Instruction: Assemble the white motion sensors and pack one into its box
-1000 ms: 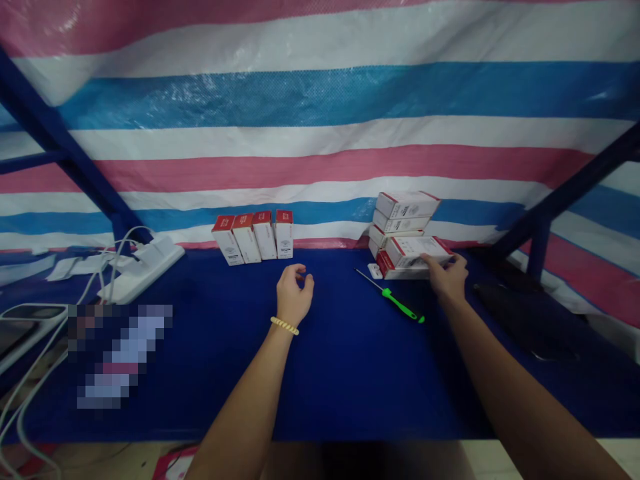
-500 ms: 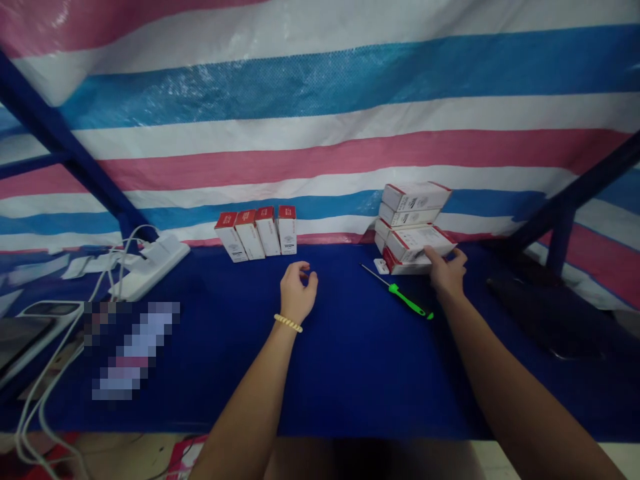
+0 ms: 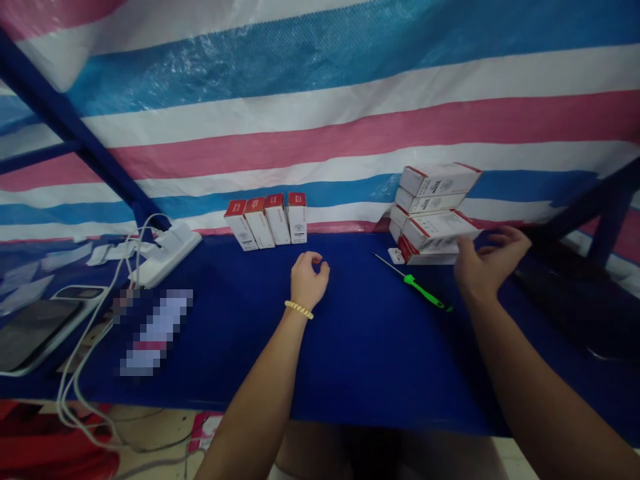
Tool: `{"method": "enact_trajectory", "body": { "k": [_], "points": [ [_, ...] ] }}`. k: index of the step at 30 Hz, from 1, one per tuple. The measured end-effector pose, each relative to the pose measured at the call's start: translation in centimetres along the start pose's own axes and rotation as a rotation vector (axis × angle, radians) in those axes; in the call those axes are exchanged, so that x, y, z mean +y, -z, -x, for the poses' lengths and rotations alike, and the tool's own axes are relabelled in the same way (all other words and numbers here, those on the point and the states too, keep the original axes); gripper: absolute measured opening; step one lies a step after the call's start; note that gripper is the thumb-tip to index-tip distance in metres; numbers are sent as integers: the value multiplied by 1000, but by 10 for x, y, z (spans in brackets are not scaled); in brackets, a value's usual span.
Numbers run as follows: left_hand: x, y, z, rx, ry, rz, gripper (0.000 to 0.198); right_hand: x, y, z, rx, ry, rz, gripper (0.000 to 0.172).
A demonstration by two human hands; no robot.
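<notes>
Boxes [image 3: 443, 180] stood stacked at the right of the table [image 3: 360, 367], right hand [image 3: 485, 267] was spread beside them, gripping nothing, left hand [image 3: 307, 281] was loosely curled, empty, screwdriver [image 3: 423, 291] lay between.

The right hand [image 3: 493, 267] has come away from the white box [image 3: 437, 227]. Its fingers have spread apart

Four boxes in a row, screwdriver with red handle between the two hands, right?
No: head view shows the screwdriver has a green handle. It does lie between the left hand and right hand, with four boxes in a row.
</notes>
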State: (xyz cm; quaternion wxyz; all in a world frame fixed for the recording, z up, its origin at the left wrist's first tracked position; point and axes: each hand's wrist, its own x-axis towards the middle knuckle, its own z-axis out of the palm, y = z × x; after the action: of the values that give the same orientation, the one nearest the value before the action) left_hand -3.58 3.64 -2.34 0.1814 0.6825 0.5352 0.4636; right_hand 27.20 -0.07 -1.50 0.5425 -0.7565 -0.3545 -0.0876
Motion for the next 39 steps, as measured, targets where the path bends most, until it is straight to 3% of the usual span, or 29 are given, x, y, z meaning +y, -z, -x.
{"method": "enact_trajectory", "body": {
  "k": [4,8,11,14,18,21,24,26,30,33,36,39],
  "points": [
    [0,5,-4,-8,154,-119,24,-56,-7,25,-78,241,-107,50],
    [0,15,-11,24,329,-208,34,-113,-37,48,-447,448,-61,30],
    [-2,21,-17,53,393,-209,41,-157,-69,60,-649,555,-19,45],
    [-5,26,-19,72,405,-194,43,-198,-101,68,-749,635,7,68],
    [-10,29,-19,88,400,-171,43,-228,-138,73,-896,623,45,84],
    [-12,29,-19,97,400,-143,43,-229,-156,77,-957,538,8,65],
    [-11,28,-18,100,387,-132,41,-221,-163,79,-851,487,-99,34],
    [-12,27,-17,103,375,-134,39,-215,-160,78,-775,438,-130,26],
    [-14,25,-16,140,353,-148,26,-196,-137,71,-720,253,-207,49],
    [-14,21,-13,198,222,-136,15,-167,-109,68,-841,135,-305,68],
    [-11,17,-7,169,-46,-92,45,-130,-78,74,-982,64,-410,86],
    [-4,14,0,-19,-287,-124,84,-98,-54,86,-1079,-8,-552,94]
  ]
}}
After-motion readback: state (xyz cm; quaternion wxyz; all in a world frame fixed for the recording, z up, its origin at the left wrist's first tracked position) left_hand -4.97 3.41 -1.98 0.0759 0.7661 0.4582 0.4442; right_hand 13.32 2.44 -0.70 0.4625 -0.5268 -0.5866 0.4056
